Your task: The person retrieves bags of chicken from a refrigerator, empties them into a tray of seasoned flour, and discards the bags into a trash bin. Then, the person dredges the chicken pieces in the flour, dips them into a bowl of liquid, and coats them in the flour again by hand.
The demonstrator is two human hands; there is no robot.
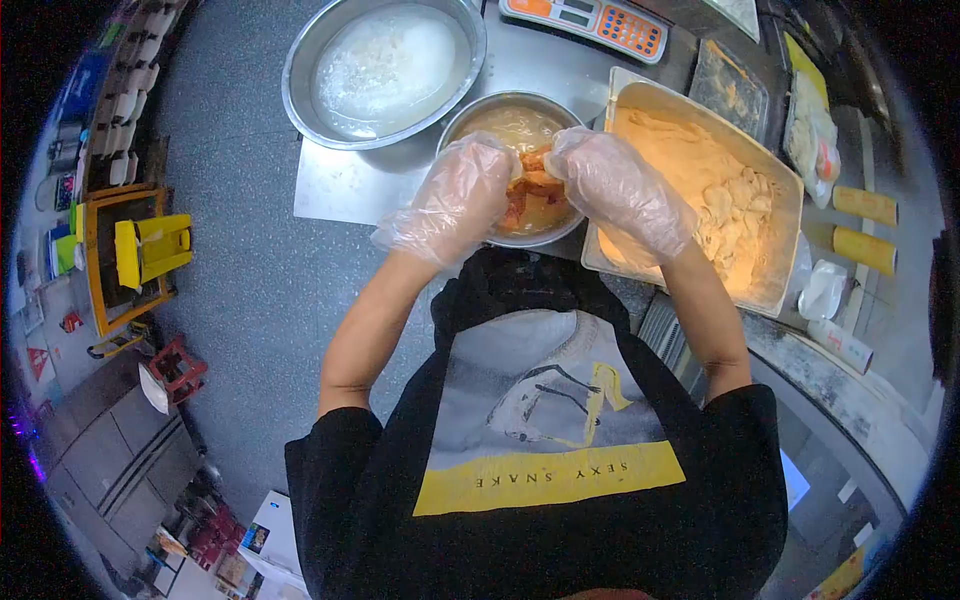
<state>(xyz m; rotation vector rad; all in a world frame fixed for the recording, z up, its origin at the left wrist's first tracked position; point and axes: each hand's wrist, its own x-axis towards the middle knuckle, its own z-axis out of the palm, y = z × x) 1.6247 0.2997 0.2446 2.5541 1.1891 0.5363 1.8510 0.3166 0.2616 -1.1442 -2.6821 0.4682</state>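
Observation:
My left hand (pixel 470 190), in a clear plastic glove, pinches one side of a reddish-orange piece of marinated meat (pixel 538 180). On the other side my right hand (pixel 622 187), gloved the same way, grips it too. The meat's exact cut cannot be made out. Both hands are over a round metal bowl (pixel 535 240) of cloudy, yellowish liquid, and more reddish meat shows below them. To the right of my right hand is a large rectangular tray (pixel 705 98) of orange-tan flour, with several coated pieces (pixel 735 205) lying in it.
A wide metal basin (pixel 293 85) with whitish, cloudy content stands at the upper left on the metal table (pixel 345 185). Behind the bowl sits a scale with orange keys (pixel 630 32). A dark floured tray (pixel 728 85) lies beyond the flour tray. Yellow rolls (pixel 865 205) are at the right.

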